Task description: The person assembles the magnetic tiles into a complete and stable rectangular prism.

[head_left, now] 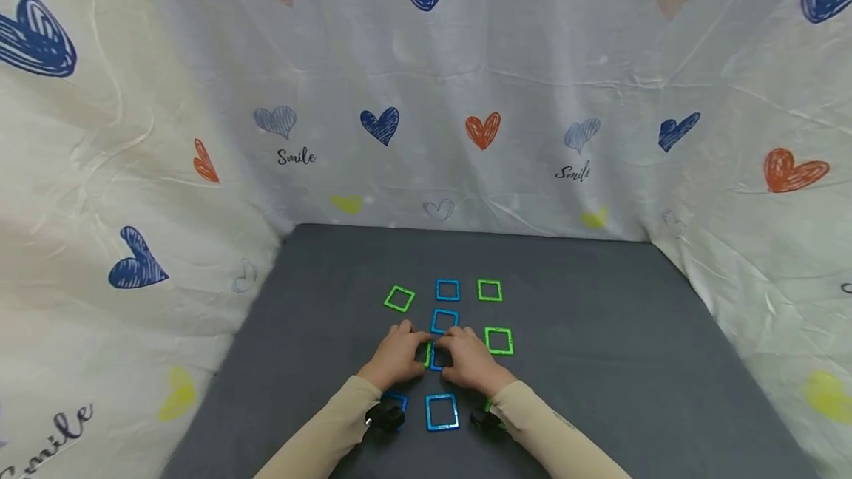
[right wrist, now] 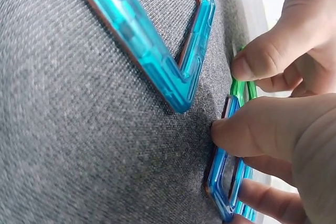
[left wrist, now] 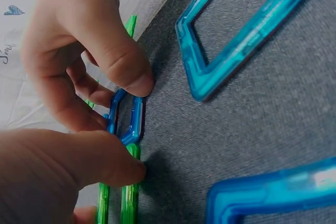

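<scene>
Beige sleeves (head_left: 318,427), curled hands (head_left: 398,357) (head_left: 471,361) pinching, between them green frame (left wrist: 129,203) in left, blue frame (right wrist: 217,169) just beside in right

R hand (right wrist: 296,135): thumb on near bar of blue frame (right wrist: 216,169), fingers at far side; pinch grip. L hand (right wrist: 304,35), upper rt: thumb at green frame (right wrist: 239,88), just beside blue unit. Teal frame (right wrist: 142,45) flat on grey cloth (right wrist: 105,166), upper lt, partly out of pic.
</scene>
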Action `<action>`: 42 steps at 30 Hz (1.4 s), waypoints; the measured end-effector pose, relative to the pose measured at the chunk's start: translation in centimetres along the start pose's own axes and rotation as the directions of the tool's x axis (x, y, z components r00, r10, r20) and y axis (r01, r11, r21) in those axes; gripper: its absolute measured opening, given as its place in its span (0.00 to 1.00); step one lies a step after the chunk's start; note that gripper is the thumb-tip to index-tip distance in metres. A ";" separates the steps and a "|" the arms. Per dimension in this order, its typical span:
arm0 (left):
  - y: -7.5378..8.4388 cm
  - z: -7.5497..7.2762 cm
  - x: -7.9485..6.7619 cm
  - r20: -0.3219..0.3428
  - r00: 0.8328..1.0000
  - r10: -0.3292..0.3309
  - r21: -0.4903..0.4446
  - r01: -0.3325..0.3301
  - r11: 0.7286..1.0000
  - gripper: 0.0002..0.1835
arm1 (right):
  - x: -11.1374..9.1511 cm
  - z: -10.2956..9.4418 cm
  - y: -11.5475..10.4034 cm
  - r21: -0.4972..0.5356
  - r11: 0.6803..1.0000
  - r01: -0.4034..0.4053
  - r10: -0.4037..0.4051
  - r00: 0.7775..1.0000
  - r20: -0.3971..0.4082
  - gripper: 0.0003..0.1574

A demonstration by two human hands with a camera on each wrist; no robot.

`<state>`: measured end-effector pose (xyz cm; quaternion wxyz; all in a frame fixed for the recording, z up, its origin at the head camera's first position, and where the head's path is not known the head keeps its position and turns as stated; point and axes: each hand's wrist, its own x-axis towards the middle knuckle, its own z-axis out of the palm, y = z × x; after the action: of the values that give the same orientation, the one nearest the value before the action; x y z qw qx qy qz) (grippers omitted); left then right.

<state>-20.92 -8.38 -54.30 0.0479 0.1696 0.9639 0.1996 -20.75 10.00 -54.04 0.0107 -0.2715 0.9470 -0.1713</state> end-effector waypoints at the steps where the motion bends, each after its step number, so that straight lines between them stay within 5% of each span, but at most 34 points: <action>1: 0.1 0.0 0.0 0.000 1.000 0.002 0.002 -0.002 1.000 0.28 | 0.0 0.0 0.0 0.004 1.000 -0.005 0.005 1.000 0.002 0.26; 28: 0.2 0.7 0.2 -0.066 0.998 -0.018 0.049 0.021 0.999 0.28 | 0.8 0.5 -0.3 0.069 0.993 -0.091 0.092 0.996 -0.005 0.25; 42: 0.2 1.1 0.1 -0.035 0.998 -0.058 0.017 0.058 0.998 0.29 | 0.6 0.0 -1.1 0.038 0.994 -0.103 0.101 0.994 0.029 0.25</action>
<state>-20.77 -7.81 -55.21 0.0357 0.1384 0.9708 0.1924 -20.73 8.84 -53.64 0.0377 -0.2248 0.9559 -0.1854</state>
